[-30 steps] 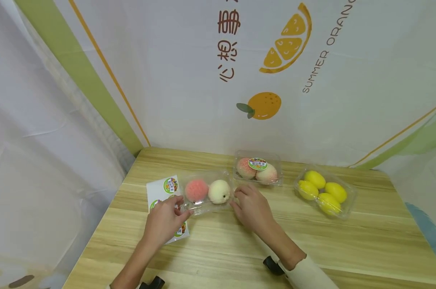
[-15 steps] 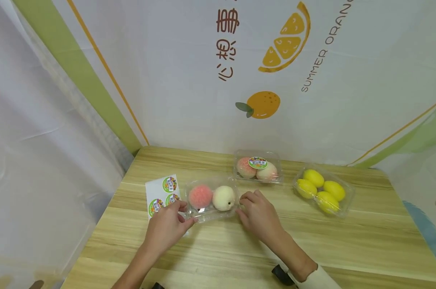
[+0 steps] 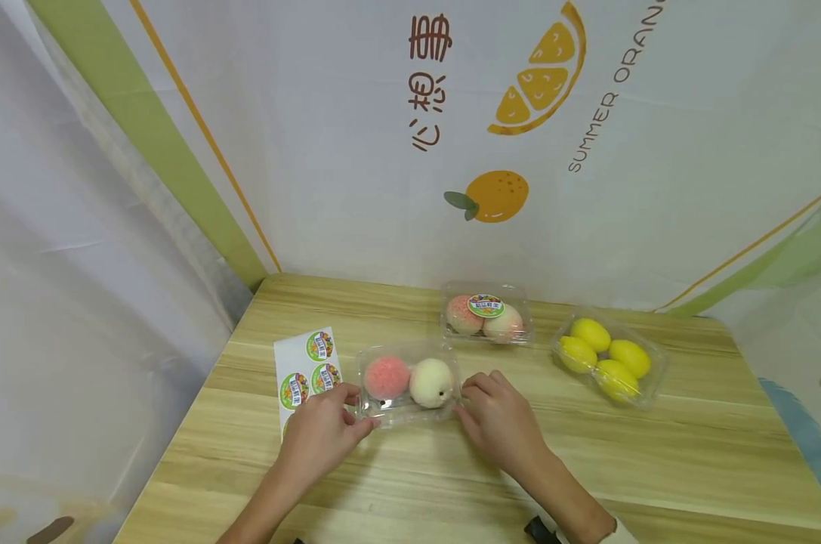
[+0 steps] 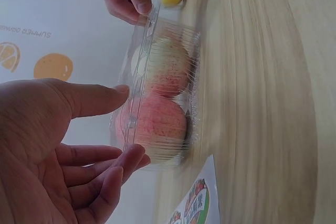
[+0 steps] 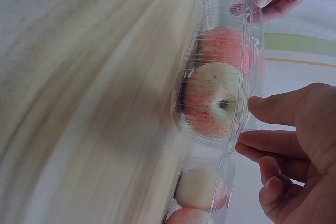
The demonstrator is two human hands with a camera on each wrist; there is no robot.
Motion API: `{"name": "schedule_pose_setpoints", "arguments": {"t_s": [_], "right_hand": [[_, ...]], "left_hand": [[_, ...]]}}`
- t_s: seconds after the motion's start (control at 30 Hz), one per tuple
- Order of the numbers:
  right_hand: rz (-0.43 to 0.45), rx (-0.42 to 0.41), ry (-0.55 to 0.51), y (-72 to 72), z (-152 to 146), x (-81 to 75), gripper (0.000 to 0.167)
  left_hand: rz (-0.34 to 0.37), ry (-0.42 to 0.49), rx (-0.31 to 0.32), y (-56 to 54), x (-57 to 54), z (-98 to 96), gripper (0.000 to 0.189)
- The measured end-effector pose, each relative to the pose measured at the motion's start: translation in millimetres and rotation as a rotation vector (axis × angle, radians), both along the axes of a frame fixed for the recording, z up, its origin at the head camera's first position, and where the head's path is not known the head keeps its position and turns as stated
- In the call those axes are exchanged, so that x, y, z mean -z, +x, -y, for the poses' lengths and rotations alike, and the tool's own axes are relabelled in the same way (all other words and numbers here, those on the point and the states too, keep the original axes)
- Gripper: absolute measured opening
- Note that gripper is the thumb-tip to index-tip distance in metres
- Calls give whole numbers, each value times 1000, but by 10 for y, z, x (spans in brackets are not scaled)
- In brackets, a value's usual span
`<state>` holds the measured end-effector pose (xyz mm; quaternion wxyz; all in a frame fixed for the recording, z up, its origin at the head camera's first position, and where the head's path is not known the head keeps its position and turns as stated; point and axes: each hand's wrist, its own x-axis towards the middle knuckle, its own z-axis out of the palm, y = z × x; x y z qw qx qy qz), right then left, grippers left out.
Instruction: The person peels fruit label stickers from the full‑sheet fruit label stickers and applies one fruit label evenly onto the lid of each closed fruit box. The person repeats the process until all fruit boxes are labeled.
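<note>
A clear plastic clamshell box (image 3: 403, 415) holds one pink peach (image 3: 386, 378) and one pale peach (image 3: 432, 383) side by side. Its lid appears closed. My left hand (image 3: 322, 431) pinches the rim at the left end, thumb in front and fingers behind. At the right end my right hand (image 3: 501, 423) pinches the rim between thumb and fingertips, as the right wrist view shows. Ribbed walls of the box (image 4: 165, 66) appear in the left wrist view, its bottom at or close to the tabletop. Left of it lies a white sheet of round fruit stickers (image 3: 308, 378), partly hidden by my left hand.
Behind stands another clear box (image 3: 451, 332) with two peaches and a round sticker (image 3: 486, 305) on its lid. To the right is a box (image 3: 644, 397) of several lemons (image 3: 590, 335). A printed curtain (image 3: 356, 151) hangs behind the wooden table (image 3: 709, 453).
Both hands have drawn the box of peaches toward me and slightly right, off the sticker sheet's edge. The other two boxes have stayed put.
</note>
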<state>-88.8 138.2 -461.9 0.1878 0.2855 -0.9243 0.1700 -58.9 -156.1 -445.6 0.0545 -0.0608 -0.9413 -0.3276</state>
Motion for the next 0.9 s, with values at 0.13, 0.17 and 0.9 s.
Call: {"name": "schedule_pose_setpoints", "arguments": {"t_s": [0.13,0.17,0.9], "right_hand": [[-17,9,-10,37,-61,12,25],[-22,11,-12,45,-77,14,26],[-38,102,-36,182,-444,-11,27]], "left_hand": [[-7,3,18,-29,10,-50,46],[-10,0,25,-38,15,-64,46],[-43,-34,133,-226,38,-437,47]]}}
